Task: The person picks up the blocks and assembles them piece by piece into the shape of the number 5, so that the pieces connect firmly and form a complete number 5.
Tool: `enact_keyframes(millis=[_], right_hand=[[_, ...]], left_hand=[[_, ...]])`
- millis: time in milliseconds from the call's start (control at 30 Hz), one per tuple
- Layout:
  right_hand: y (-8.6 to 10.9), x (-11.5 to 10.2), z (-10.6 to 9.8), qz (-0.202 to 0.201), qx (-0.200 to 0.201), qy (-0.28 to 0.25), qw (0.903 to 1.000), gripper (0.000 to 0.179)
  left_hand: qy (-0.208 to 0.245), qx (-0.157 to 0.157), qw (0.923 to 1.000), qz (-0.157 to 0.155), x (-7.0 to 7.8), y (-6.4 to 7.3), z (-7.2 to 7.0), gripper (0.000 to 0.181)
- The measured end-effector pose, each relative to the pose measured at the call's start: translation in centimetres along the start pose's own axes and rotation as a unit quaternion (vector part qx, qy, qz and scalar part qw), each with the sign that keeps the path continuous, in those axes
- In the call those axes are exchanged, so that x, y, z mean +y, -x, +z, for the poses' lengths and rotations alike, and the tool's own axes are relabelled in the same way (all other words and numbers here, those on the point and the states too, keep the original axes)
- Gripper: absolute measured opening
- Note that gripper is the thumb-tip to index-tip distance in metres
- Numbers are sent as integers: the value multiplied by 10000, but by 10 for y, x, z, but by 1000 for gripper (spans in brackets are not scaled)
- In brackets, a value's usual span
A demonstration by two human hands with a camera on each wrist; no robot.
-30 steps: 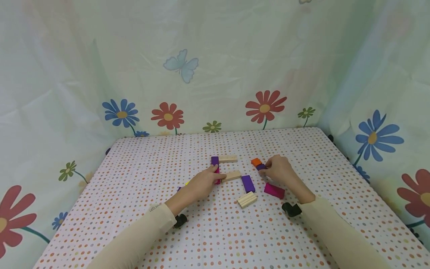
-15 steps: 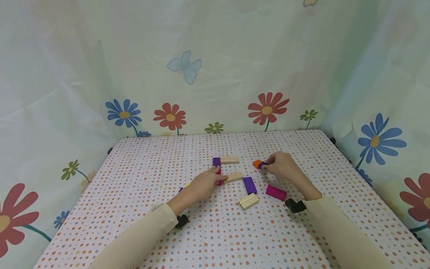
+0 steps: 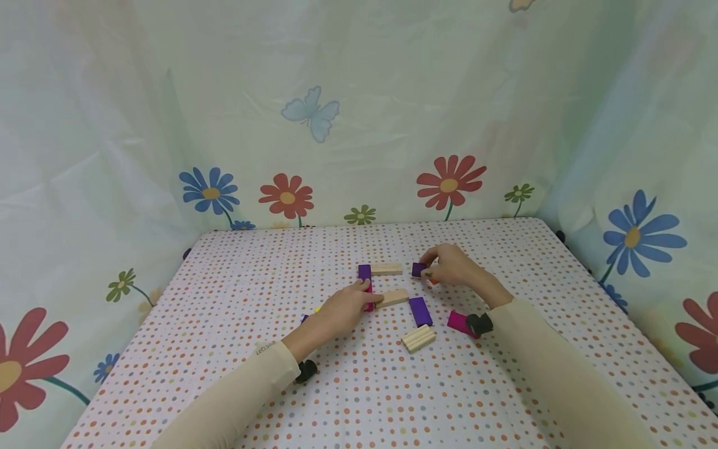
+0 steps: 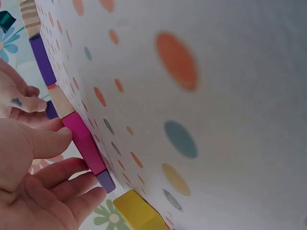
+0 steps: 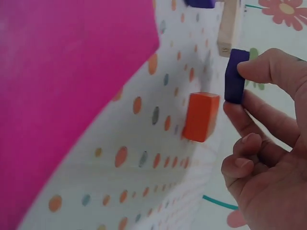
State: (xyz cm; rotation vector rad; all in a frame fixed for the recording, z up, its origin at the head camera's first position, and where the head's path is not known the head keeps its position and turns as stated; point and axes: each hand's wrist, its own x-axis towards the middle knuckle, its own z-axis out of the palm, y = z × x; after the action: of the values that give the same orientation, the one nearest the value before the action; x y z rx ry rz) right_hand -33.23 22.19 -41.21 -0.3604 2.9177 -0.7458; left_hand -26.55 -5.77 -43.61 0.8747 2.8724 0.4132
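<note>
My right hand [image 3: 451,268] pinches a small purple block [image 5: 235,81] between thumb and fingers, held up off the cloth near the far wooden block [image 3: 387,269]. Below it on the cloth stands an orange block [image 5: 202,117], partly hidden by the hand in the head view. My left hand [image 3: 342,308] rests with fairly straight fingers on a row made of a magenta block [image 4: 86,143] and a purple block [image 3: 364,271]. The two wooden blocks stick out rightward from that row; the nearer wooden block [image 3: 394,297] lies by the left fingers.
Nearer on the dotted table cloth [image 3: 359,399] lie a purple block [image 3: 421,311], a pale ridged block [image 3: 418,337] and a magenta block [image 3: 460,322], partly behind the right wrist camera. A yellow block [image 4: 136,211] sits beside the left hand. A flowered curtain hangs behind.
My right hand has lifted the purple block away from the orange one and carried it left, toward the far wooden block. The left hand stays on the row.
</note>
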Motion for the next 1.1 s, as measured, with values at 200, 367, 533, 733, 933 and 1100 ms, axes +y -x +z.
enact_keyframes(millis=[200,367,533,733,933,1100], right_hand=[[-7,6,6,14,-132,-117,9998,33],[-8,9,9,15,-247,-188,9995,35],[-5,6,1,121,-371,-500,9980,42],[-6,0,-8,476,-473,-725,9951,41],[-9,4,-1,548,-475,-783,9943,37],[-12,4,3,532,-367,-675,9956,38]], left_hand=[[-61,4,10000,23,1,0,-1,51],[-55,-8,10000,31,1,-1,-2,55],[-46,12,10000,49,0,0,-4,54],[-32,34,10000,40,0,1,-4,53],[19,-55,10000,-10,-1,0,0,56],[-9,-54,10000,1,-1,0,0,58]])
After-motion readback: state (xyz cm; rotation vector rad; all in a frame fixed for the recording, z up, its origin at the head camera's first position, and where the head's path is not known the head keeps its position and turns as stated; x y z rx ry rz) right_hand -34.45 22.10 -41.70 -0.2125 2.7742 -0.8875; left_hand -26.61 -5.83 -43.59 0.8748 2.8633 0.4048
